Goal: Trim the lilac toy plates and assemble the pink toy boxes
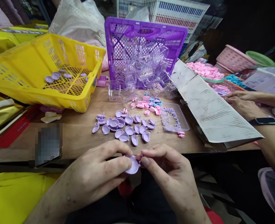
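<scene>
My left hand [104, 169] is closed round a small purple oval toy dish [133, 165], its thumb and fingers on the left edge. At the dish's right edge, my right hand [168, 174] pinches a tiny purple piece [141, 155] between thumb and forefinger; its exact shape is mostly covered. Both hands are just in front of the table's near edge. Beyond them lies a loose group of similar purple dishes [120, 123], several with small loops on the rim. To their right, a clear shallow tray [186, 124] holds many tiny purple pieces [173, 119].
A yellow basket [18, 71] with several purple dishes stands left. Behind the dishes, a purple crate [108, 46] leans with clear plastic cases [144, 68] before it. A phone [47, 144] lies left. Right, a cardboard flap [219, 105] separates another person's hands [242, 104].
</scene>
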A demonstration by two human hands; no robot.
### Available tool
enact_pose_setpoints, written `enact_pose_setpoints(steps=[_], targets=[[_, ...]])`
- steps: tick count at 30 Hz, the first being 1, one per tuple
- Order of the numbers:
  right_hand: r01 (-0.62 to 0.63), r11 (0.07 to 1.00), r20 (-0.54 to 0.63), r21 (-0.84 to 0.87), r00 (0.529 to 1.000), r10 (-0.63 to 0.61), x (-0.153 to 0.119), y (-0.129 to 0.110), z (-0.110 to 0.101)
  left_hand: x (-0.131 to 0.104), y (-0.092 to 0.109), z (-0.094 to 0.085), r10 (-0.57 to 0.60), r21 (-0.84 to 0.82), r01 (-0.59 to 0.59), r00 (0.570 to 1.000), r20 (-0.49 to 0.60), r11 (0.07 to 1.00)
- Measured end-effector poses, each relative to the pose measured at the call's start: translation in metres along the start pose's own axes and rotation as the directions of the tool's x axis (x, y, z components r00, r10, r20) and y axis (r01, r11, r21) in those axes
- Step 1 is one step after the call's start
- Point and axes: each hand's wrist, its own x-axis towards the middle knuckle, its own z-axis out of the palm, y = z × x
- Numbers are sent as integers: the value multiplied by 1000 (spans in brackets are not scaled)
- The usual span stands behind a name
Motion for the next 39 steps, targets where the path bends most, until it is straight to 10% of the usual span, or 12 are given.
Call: enact_pose_setpoints(steps=[33, 39], targets=[[-10, 976, 40, -217, 999, 20, -10, 7, 0, -7, -5, 12, -80, 58, 82, 996, -44, 995], [33, 961, 54, -275, 998, -19, 28, 7, -51, 6, -19, 1, -73, 44, 76, 994, -80, 996]])
